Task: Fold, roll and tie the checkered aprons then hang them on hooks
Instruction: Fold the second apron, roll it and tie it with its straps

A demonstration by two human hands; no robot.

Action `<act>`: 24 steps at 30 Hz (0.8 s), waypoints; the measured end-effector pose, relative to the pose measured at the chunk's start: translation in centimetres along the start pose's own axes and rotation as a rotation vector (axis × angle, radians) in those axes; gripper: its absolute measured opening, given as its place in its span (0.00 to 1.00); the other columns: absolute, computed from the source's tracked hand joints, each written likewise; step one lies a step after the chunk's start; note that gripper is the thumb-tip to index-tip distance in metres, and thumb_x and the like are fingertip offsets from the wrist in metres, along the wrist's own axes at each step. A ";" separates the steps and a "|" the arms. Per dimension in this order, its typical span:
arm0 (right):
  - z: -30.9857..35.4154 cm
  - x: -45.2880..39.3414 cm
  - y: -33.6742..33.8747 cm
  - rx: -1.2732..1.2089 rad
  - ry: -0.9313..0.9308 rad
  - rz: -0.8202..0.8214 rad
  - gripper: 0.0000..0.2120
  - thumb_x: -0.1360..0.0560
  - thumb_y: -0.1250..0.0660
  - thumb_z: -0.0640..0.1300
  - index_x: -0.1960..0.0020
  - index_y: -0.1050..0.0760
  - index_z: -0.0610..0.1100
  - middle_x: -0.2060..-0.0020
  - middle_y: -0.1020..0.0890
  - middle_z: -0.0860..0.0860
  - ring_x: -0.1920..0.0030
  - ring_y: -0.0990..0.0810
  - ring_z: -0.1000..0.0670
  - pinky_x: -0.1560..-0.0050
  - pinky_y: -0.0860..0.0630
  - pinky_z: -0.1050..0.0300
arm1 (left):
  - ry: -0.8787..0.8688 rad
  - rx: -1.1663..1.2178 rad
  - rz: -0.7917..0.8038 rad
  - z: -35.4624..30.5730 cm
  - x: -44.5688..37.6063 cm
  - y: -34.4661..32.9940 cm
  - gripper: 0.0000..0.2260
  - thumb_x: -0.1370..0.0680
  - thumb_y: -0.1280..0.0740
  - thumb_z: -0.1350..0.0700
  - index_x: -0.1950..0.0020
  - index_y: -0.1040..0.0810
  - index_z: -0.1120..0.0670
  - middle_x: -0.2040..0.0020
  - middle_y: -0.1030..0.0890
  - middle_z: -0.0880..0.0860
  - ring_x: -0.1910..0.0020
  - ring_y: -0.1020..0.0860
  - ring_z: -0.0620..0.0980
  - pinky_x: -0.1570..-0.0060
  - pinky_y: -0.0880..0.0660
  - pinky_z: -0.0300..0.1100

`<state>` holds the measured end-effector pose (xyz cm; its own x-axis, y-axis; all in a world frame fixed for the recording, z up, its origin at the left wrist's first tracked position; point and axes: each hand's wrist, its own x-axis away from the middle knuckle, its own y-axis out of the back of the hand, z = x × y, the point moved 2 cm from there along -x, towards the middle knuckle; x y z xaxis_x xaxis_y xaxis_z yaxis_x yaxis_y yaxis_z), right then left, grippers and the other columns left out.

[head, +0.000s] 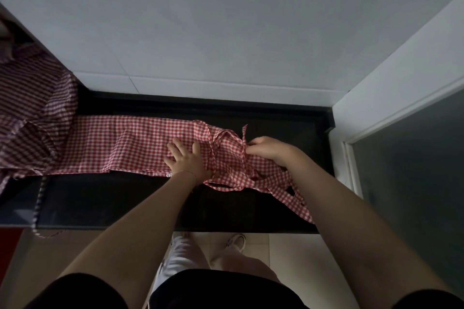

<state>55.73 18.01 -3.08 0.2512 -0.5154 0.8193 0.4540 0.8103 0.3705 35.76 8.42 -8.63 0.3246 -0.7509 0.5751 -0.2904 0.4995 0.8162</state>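
Observation:
A red-and-white checkered apron (120, 144) lies folded into a long strip across the black countertop (125, 198). My left hand (187, 159) presses flat on the strip near its right end, fingers spread. My right hand (267, 149) pinches a thin apron strap (244, 133) just right of that, with the strap's tip sticking up. More loose straps (283, 184) trail over the counter's front edge at the right. A second, darker checkered apron (32, 113) lies heaped at the left end.
A white tiled wall (226, 32) rises behind the counter. A white wall and a dark glass door (414, 170) close off the right side. One thin strap (37, 208) hangs off the front edge at the left. My legs and shoes stand on the pale floor below.

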 end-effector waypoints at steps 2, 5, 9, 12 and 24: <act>0.7 -0.3 -0.4 0.012 0.013 0.011 0.20 0.24 0.33 0.52 0.34 0.24 0.50 0.41 0.19 0.50 0.44 0.20 0.49 0.36 0.25 0.48 | -0.003 0.001 0.002 0.0 0.0 0.0 0.47 0.29 0.30 0.35 0.22 0.53 0.51 0.24 0.65 0.70 0.24 0.61 0.70 0.27 0.49 0.68; 1.6 -0.7 -0.8 -0.034 0.081 -0.040 0.15 0.24 0.32 0.47 0.38 0.22 0.49 0.45 0.18 0.50 0.47 0.19 0.50 0.44 0.23 0.53 | -0.005 -0.008 0.002 0.1 0.0 -0.1 0.45 0.28 0.30 0.36 0.22 0.53 0.50 0.24 0.64 0.70 0.24 0.61 0.70 0.27 0.49 0.67; 2.4 -1.1 -0.8 0.059 0.194 -0.285 0.04 0.24 0.33 0.41 0.49 0.24 0.45 0.55 0.21 0.50 0.56 0.23 0.51 0.59 0.27 0.59 | -0.011 0.000 0.009 0.2 0.1 0.1 0.44 0.29 0.29 0.36 0.24 0.51 0.50 0.23 0.63 0.69 0.23 0.60 0.70 0.26 0.48 0.67; 1.5 -1.3 -0.1 0.334 0.190 -0.406 0.03 0.22 0.34 0.44 0.52 0.28 0.47 0.57 0.22 0.50 0.58 0.23 0.50 0.53 0.24 0.52 | -0.024 0.020 0.037 0.5 0.3 0.6 0.46 0.29 0.28 0.37 0.23 0.52 0.50 0.23 0.64 0.69 0.23 0.60 0.70 0.26 0.49 0.67; -4.8 3.6 3.2 0.774 0.219 -0.488 0.10 0.24 0.37 0.40 0.63 0.32 0.47 0.63 0.28 0.52 0.57 0.26 0.47 0.54 0.33 0.53 | -0.173 0.250 -0.445 -4.4 1.5 5.4 0.15 0.22 0.35 0.53 0.38 0.25 0.58 0.37 0.27 0.59 0.38 0.30 0.59 0.38 0.30 0.54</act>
<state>62.25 17.42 -1.02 0.3735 -0.8243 0.4255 -0.1232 0.4106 0.9035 38.64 11.88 -3.11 0.3182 -0.9374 0.1418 -0.3707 0.0146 0.9287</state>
